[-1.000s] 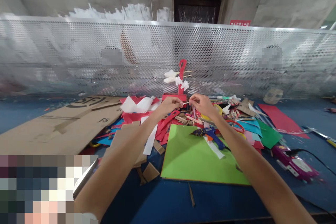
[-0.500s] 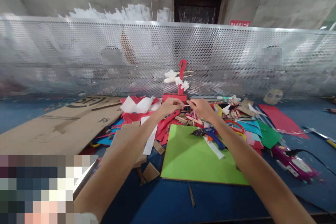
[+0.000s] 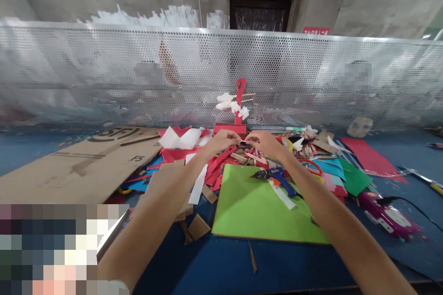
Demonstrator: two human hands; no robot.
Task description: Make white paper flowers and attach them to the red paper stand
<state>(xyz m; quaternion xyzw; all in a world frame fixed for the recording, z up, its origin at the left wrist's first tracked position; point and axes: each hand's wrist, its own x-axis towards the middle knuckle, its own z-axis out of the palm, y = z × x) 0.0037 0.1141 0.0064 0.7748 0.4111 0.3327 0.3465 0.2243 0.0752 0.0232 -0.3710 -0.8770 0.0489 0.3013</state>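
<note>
Where the left hand (image 3: 225,140) and right hand (image 3: 262,141) nearly meet, their fingers pinch a small white strip (image 3: 243,141) lying crosswise between

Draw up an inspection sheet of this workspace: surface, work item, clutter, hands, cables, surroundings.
Surface: blue table, a green board lying on it.
Work item: small white piece between both hands; details too small to tell.
Clutter: red scraps and cardboard; glue gun lying on the board.
Hands: left hand and right hand pinch the white piece.
Cables: black cable at the purple box; far end out of frame.
Surroundings: red stand upright beyond the hands, perforated screen behind.
</note>
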